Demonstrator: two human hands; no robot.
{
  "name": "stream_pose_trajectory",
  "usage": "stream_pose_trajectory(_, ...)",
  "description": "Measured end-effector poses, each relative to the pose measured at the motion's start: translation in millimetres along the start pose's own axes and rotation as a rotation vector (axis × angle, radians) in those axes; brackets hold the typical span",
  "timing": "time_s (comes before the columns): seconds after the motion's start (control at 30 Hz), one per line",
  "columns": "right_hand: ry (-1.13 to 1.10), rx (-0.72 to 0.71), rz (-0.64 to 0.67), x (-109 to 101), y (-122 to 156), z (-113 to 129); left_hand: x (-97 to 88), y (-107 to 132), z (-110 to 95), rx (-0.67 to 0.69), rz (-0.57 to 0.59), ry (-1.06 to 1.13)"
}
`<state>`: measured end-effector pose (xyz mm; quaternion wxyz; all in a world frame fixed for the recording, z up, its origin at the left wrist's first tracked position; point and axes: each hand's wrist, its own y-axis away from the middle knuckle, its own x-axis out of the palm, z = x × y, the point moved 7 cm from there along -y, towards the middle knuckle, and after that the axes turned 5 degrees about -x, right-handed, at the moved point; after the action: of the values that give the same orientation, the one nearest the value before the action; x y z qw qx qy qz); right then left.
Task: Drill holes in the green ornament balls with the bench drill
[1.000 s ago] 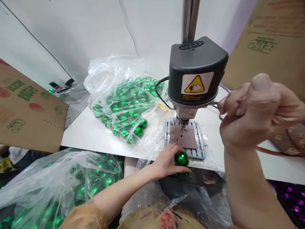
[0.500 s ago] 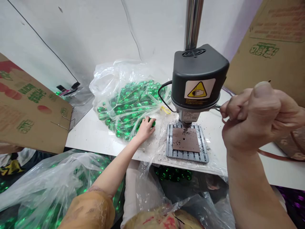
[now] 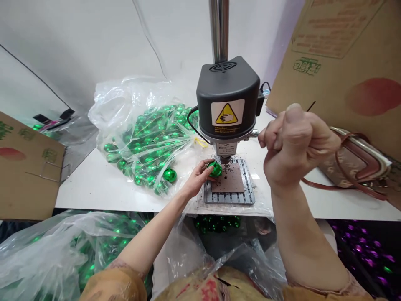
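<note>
My left hand (image 3: 200,177) holds a shiny green faceted ball (image 3: 214,169) between thumb and fingers. It is over the left side of the brown board (image 3: 234,184) on the grey slotted base, beside the chuck (image 3: 224,159) of a black bench drill press (image 3: 228,98). My right hand (image 3: 297,142) is closed in a fist at the drill press's feed lever on the right side; a thin dark rod end shows above the fist. A loose green ball (image 3: 170,174) lies left of my left hand, by a clear bag of green balls (image 3: 147,138).
Dark shavings lie on the base and board. Cardboard boxes stand at left (image 3: 28,175) and right (image 3: 351,62). A brown handbag (image 3: 354,167) lies on the white table (image 3: 94,188). Below are a bag of green balls (image 3: 94,251) and purple balls (image 3: 363,246).
My left hand has moved right with a green ball, from beside the bag to the drill base. My right hand stays closed at the lever. The view has shifted right.
</note>
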<state>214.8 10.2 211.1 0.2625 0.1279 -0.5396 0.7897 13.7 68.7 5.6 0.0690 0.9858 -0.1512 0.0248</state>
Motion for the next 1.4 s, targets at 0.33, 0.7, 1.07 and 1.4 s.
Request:
stream_pose_trajectory(0.33,-0.032,0.018,0.012,0,0,-1,13.0,-4,-7,0.193,-0.066,-0.385)
stream_pose_trajectory(0.7,-0.015,0.020,0.020,0,0,0,32.8,-3,0,0.278,-0.126,-0.537)
stream_pose_trajectory(1.07,-0.008,-0.125,0.044,-13,18,0,31.1,-2,7,0.280,-0.100,-0.485)
stream_pose_trajectory(1.4,-0.002,-0.232,0.104,-18,26,3,31.0,-3,9,0.286,-0.103,-0.478)
